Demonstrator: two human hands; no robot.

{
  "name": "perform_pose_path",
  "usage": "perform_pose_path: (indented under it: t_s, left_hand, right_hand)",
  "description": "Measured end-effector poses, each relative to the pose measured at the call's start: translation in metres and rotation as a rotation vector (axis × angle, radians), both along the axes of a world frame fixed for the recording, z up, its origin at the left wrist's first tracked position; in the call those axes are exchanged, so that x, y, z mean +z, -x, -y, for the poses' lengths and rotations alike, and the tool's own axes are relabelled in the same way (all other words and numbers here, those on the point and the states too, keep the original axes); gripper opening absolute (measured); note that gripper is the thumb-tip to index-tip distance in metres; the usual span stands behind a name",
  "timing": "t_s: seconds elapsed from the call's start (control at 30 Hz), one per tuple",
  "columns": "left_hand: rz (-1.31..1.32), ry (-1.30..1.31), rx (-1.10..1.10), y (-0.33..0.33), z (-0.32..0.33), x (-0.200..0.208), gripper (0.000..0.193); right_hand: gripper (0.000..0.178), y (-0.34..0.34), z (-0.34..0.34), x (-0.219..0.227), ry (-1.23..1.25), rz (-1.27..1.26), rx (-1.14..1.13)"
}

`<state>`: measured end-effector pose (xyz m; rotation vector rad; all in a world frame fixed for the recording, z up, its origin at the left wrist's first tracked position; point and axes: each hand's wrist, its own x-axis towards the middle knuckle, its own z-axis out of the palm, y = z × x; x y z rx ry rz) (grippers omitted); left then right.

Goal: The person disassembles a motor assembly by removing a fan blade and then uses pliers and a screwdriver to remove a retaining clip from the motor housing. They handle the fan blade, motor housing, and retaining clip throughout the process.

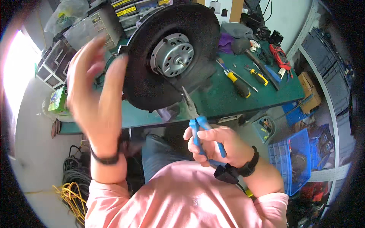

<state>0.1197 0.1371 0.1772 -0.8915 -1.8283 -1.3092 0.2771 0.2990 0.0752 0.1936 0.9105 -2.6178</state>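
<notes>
Black, rigid fan housing (167, 57) with steel motor (172, 54), likely heavy, steadied at its rim by the released left hand (95, 95); right hand (218, 146) clenches blue-handled pliers (197, 127).

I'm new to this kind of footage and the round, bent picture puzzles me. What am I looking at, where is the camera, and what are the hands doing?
There is no machine here: a person in a pink shirt works with bare hands. The one picture comes from a wide fisheye camera worn on the person's head, looking down, which is why straight edges bend and the corners go black.

The left hand is raised and blurred at the rim of a large black round housing with a silver electric motor at its centre; whether it grips the rim is unclear. The right hand holds blue-handled pliers, metal tips pointing up toward the housing.

Behind lies a green workbench with a yellow-and-black screwdriver, other hand tools and a red meter. On the floor are a blue crate to the right and coiled yellow cable to the left.
</notes>
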Motion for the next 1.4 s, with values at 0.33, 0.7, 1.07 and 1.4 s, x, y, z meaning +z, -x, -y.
perform_pose_path:
  t_s: [0.33, 0.7, 1.07, 1.4]
  left_hand:
    - [0.082, 0.143, -0.023, 0.034, -0.032, -0.006, 0.023]
    - [0.006, 0.158, 0.073, 0.034, -0.035, -0.008, 0.023]
    - [0.015, 0.146, 0.028, 0.037, -0.035, -0.008, 0.024]
    - [0.027, 0.181, 0.015, 0.038, -0.034, -0.006, 0.025]
  right_hand:
    - [0.035, 0.002, -0.018, 0.011, -0.124, 0.026, 0.042]
    - [0.027, 0.005, -0.027, 0.011, -0.267, 0.03, 0.027]
    - [0.029, 0.009, -0.035, 0.023, -0.478, 0.045, 0.023]
    - [0.032, 0.011, -0.038, 0.04, -0.705, 0.076, 0.034]
